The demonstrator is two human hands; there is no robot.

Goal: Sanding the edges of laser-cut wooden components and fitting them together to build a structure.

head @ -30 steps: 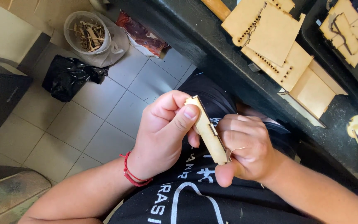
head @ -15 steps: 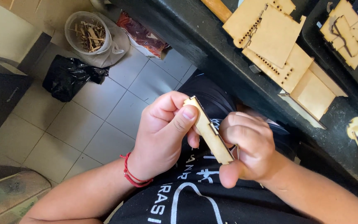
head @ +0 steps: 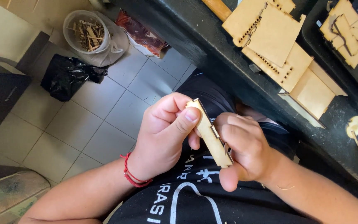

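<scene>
Pale laser-cut plywood piece here, thin and flat with a smooth tan face, dark scorched edges and little square notches along the side. It's a long narrow strip, held up in the air over the lap, just in front of the black printed shirt. Long axis runs from about 11 o'clock down to 5 o'clock, top end pointing toward the table edge, lower end tucked into the right palm.

Left hand comes in from 7 o'clock, wrist with a red string bracelet, fingers curled behind the strip and the thumb pressed flat on its upper face, so that grip is pinching the top half. Right hand comes in from 4 o'clock, fingers folded tight around the lower half, thumb pointing down, grip closed on the strip.

Up at 1 o'clock the black matte table carries a stack of the same plywood panels with finger-joint edges. At 10 o'clock, on the grey tiled floor, there's a clear tub of wood scraps and a crumpled black bag.
</scene>
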